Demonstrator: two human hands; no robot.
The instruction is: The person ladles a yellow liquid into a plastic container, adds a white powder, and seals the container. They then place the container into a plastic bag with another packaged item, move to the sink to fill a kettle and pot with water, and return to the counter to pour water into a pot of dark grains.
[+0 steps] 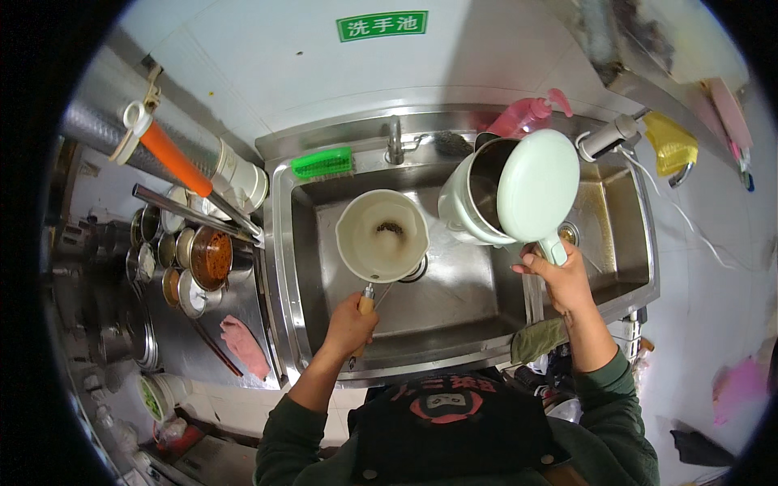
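My left hand [352,322] grips the wooden handle of a pale saucepan [383,237], held over the left sink basin. Dark residue lies on the pan's inner bottom. My right hand [562,273] holds the handle of a pale green electric kettle [459,200], near the divider between the basins. Its round lid [538,185] stands raised, and the dark inside shows beside it. What the kettle's underside rests on, if anything, cannot be seen.
A faucet [395,143] stands at the back rim, with a green scrub brush [322,164] to its left and a pink pump bottle [523,116] to its right. A green cloth [538,341] hangs over the front edge. Seasoning containers [211,258] and a pink cloth [245,346] lie on the left counter.
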